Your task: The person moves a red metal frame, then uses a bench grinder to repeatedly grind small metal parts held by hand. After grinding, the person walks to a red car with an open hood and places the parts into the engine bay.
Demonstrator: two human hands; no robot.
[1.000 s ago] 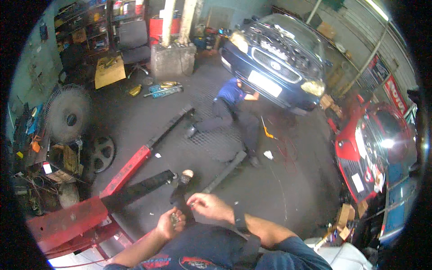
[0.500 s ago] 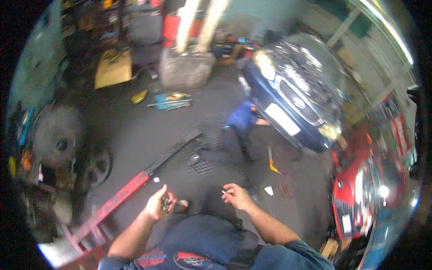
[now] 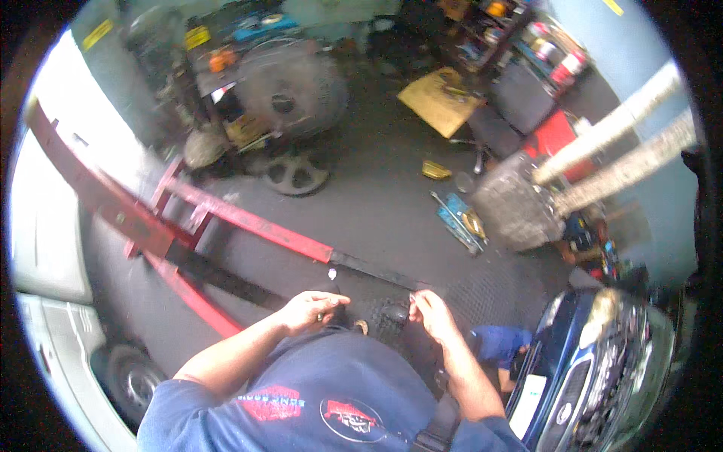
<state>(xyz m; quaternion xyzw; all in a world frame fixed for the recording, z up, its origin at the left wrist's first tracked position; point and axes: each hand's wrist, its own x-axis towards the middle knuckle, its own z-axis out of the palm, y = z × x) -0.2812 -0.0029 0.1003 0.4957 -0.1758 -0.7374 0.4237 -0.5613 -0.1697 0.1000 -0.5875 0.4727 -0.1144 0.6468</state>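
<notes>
My left hand (image 3: 312,310) is closed, its fingers bent inward and pointing right. A small brassy glint shows under the fingers, too small to name. To its right, my right hand (image 3: 434,315) has thumb and fingertips pinched around something tiny and pale. Both hands are apart, held in front of my dark blue shirt (image 3: 339,395). Beyond them, a long red and black steel leg (image 3: 263,226) of a hoist-like frame runs low across the dark floor.
At right, a person in blue (image 3: 497,343) crouches by a dark blue car (image 3: 595,369) with its engine bay exposed. A concrete block (image 3: 520,203) holds pale posts. Blue-cased tools (image 3: 457,222), cardboard (image 3: 437,102) and a wheel (image 3: 296,173) lie about. A white vehicle (image 3: 68,354) stands left.
My view has swung left, shifting the blue car to the lower right. My left hand, cupped around small metallic pieces before, has closed with its fingers turned inward. The right hand still pinches.
</notes>
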